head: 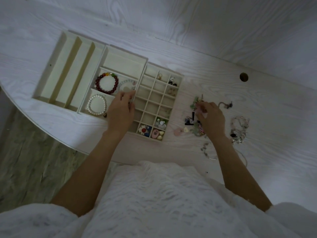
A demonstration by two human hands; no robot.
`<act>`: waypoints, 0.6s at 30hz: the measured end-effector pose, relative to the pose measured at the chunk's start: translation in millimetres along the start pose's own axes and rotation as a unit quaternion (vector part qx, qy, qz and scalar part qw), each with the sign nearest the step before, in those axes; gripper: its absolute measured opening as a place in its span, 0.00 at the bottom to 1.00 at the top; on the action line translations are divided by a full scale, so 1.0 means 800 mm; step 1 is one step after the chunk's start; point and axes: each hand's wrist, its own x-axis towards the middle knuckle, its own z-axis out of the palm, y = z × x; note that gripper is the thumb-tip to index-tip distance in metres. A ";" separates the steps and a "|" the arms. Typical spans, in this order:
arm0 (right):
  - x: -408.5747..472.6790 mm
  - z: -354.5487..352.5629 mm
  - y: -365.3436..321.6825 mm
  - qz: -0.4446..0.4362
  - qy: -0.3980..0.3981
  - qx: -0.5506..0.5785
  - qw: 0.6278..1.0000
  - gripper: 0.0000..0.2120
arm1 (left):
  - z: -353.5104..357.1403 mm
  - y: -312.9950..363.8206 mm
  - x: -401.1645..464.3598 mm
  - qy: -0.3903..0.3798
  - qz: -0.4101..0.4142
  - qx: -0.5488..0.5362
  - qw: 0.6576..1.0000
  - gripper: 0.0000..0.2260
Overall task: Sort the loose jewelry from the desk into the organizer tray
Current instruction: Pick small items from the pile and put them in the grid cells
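My right hand (211,117) pinches a small pinkish piece from the loose jewelry (197,121) on the table right of the organizer tray (179,86), my left hand (122,109) grips its divider wall, and I judge tangled neighbours could lift and scatter.

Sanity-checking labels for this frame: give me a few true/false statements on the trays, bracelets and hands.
1. The dark red bead bracelet lies in the middle tray. True.
2. The long-slot tray on the left holds necklaces. False: its slots show nothing in them.
3. The right hand is over the loose jewelry pile on the desk. True.
4. The pearl bracelet sits in the small-grid tray. False: it is in the middle tray, nearer the person than the red one.
5. The left hand rests on the desk edge. False: it is at the wall between the middle and grid trays.
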 end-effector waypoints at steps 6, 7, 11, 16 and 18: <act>-0.002 -0.001 -0.001 0.019 0.044 0.002 0.999 0.07 | 0.001 -0.001 0.001 0.001 0.006 0.009 1.000 0.16; 0.001 -0.002 -0.002 0.022 0.044 0.003 0.999 0.07 | 0.001 -0.001 0.002 0.000 0.005 0.009 1.000 0.16; 0.011 -0.004 -0.007 0.014 -0.011 -0.046 0.999 0.09 | 0.000 -0.001 0.002 -0.004 0.000 0.011 1.000 0.16; 0.022 -0.005 -0.008 0.041 -0.061 -0.065 0.995 0.10 | 0.000 0.002 0.002 -0.004 -0.008 0.014 1.000 0.16; 0.025 -0.008 -0.005 0.063 -0.067 -0.038 0.995 0.11 | 0.000 0.002 0.002 -0.003 -0.006 0.014 1.000 0.16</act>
